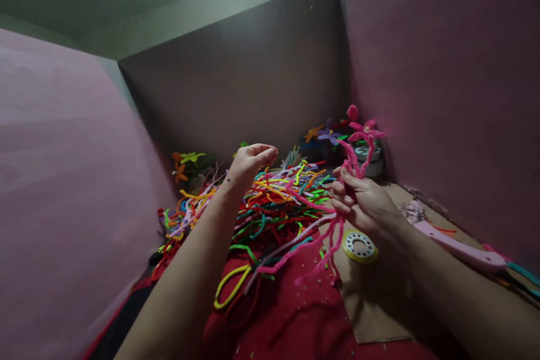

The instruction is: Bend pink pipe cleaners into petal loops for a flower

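My right hand [361, 201] is closed around the twisted stems of a pink pipe-cleaner flower [361, 130], whose petals stand above my fingers and whose loose ends hang below toward the red cloth [295, 315]. My left hand [251, 162] hovers above a heap of coloured pipe cleaners [270, 202], palm turned up, fingers loosely curled, nothing visible in it.
A roll of tape [359, 246] lies on a cardboard sheet [371, 315] under my right wrist. A pink tool [459, 247] lies at the right. Finished flowers [327, 136] and a white container [371, 160] stand at the back. Pink walls and a brown board close in the space.
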### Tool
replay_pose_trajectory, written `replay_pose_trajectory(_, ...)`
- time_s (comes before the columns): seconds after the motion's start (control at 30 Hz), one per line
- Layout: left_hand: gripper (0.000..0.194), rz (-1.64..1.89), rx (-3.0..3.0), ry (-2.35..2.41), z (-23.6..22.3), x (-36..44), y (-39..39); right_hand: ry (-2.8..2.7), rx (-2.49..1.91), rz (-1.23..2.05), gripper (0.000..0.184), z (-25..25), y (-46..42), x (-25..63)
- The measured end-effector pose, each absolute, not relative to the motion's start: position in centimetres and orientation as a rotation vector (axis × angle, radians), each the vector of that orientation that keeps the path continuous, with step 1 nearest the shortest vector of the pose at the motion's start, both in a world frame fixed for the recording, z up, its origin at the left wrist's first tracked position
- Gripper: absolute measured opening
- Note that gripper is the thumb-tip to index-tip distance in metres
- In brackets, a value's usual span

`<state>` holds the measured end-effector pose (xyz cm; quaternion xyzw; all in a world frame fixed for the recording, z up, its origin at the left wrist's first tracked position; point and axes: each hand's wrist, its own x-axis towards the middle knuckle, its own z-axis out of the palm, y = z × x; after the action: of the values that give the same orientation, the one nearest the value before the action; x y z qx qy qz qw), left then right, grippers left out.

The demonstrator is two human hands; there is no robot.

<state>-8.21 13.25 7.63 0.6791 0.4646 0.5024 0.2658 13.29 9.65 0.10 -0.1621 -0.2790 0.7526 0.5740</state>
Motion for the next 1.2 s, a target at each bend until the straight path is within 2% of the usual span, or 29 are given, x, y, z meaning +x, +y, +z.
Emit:
replay_pose_trajectory(0.1,0.028,1.142,1.824,1.205,7.8,-6.8,10.7,-0.635,-0.363,1.759,0.004,0.0,9.7,13.3)
replay_pose_trajectory(0.17,0.029,0.894,1.788,1.206,7.0,-5.5,9.1,-0.624,-0.37,1.748,0.004,0.0,9.7,13.3)
replay_pose_trajectory(0.27,0.028,0.711,1.651,1.13,5.2,-3.4,7.0,-0.615,-0.394,1.742,0.003,-0.1,9.6,12.9)
replay_pose_trajectory(0.47,0.022,0.506,1.308,0.884,2.3,-1.0,4.3,-0.611,-0.353,1.723,0.005,0.1,8.9,12.1)
replay_pose_trajectory(0.6,0.024,0.628,1.182,0.894,1.0,-0.4,3.1,-0.489,-0.323,1.743,0.016,0.4,8.6,12.3)
replay_pose_trajectory(0.77,0.022,0.776,1.722,1.261,0.0,0.2,1.6,-0.3,-0.367,1.834,0.026,0.6,8.8,12.4)
replay_pose_trajectory(0.9,0.018,0.695,2.222,1.41,-0.3,0.3,0.8,-0.197,-0.322,1.923,0.031,0.5,9.0,12.4)
replay_pose_trajectory(1.2,0.025,0.435,2.268,1.422,1.3,-3.7,0.0,-0.277,-0.292,1.899,0.032,0.3,9.5,13.2)
